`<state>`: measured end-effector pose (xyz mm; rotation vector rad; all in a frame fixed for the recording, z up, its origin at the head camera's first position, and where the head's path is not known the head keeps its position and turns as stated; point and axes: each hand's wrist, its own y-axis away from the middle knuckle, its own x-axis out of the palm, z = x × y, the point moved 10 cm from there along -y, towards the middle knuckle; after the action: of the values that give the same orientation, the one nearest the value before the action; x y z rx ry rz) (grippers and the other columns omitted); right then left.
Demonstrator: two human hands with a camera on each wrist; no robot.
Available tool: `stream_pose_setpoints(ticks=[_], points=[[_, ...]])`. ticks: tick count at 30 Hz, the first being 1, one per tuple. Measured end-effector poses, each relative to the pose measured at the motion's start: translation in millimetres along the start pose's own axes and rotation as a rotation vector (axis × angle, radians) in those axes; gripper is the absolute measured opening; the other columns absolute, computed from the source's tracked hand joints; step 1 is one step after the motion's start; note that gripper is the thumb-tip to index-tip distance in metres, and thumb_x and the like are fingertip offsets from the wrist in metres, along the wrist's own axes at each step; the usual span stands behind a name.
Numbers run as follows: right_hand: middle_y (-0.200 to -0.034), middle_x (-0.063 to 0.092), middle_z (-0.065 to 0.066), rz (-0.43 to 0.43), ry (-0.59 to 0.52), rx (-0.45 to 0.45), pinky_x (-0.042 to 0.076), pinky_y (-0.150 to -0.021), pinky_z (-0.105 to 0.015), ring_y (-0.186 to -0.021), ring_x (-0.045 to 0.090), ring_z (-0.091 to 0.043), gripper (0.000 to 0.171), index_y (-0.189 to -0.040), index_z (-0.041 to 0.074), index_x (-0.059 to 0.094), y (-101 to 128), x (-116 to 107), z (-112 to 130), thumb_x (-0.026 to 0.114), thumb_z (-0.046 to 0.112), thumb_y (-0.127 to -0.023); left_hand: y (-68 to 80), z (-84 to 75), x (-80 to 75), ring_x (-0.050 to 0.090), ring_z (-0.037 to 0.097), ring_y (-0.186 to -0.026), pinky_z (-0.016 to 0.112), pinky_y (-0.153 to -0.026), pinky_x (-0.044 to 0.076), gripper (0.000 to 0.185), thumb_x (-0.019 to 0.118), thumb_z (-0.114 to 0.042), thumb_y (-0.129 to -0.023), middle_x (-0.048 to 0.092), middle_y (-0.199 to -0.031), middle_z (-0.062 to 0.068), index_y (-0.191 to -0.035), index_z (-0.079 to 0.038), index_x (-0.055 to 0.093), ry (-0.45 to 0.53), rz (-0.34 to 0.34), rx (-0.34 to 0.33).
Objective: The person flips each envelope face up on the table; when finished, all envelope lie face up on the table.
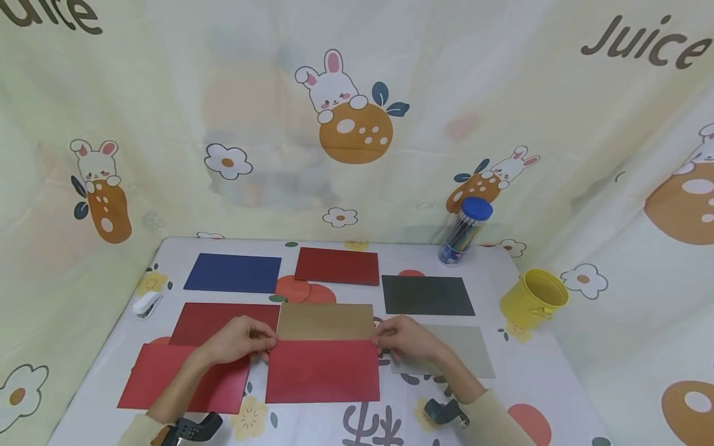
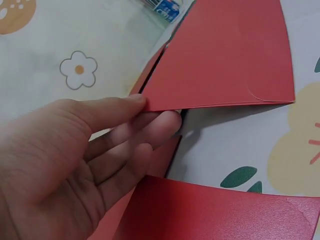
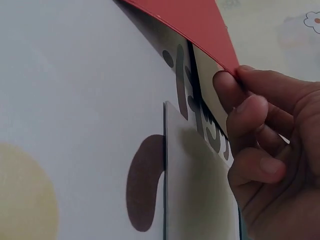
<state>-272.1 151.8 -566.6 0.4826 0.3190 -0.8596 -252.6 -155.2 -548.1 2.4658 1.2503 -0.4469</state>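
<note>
Left hand (image 1: 240,342) and right hand (image 1: 406,339) each pinch, with curled fingers, one end of a red envelope (image 1: 323,370) lying on the bench (image 1: 535,371), its gold flap (image 1: 326,321) open, left of a grey sheet (image 1: 465,353).

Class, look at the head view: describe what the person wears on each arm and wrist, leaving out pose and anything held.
Both hands, the left hand and the right hand, are bare, with no rings visible. Each forearm ends in a pale cream sleeve. A small black device sits at the right wrist, and a similar black device sits at the left wrist.
</note>
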Motion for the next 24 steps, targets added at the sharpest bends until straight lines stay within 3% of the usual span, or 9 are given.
stream_pose_setpoints(ticks=[9,15,24], points=[[-0.083,0.073,-0.005,0.071,0.016,0.008,0.047,-0.051,-0.024,-0.050,0.057,-0.015,0.013,-0.106,0.016,0.074,0.6,9.8,-2.3,0.070,0.019,-0.094,-2.3,8.4,5.6,0.073,0.026,-0.066,0.030,-0.058,0.058,0.020,0.074,-0.013,-0.091,0.075,-0.080,0.007,-0.109,-0.004,0.076,0.037,0.065,-0.029],[-0.082,0.073,-0.008,0.112,0.006,0.024,0.046,-0.051,-0.022,-0.050,0.057,-0.015,0.011,-0.103,0.015,0.074,1.9,15.5,-3.6,0.069,0.014,-0.093,-1.2,11.8,10.8,0.071,0.023,-0.064,0.029,-0.060,0.059,0.018,0.076,-0.013,-0.090,0.075,-0.078,0.005,-0.107,-0.009,0.078,-0.005,0.095,-0.025],[-0.080,0.073,-0.006,0.124,0.049,0.025,0.045,-0.052,-0.021,-0.050,0.058,-0.015,0.010,-0.102,0.017,0.074,3.0,17.3,-2.6,0.068,0.016,-0.094,0.8,7.3,12.1,0.071,0.025,-0.065,0.030,-0.060,0.059,0.018,0.074,-0.009,-0.090,0.075,-0.079,0.006,-0.108,-0.009,0.079,-0.017,0.091,-0.016]])
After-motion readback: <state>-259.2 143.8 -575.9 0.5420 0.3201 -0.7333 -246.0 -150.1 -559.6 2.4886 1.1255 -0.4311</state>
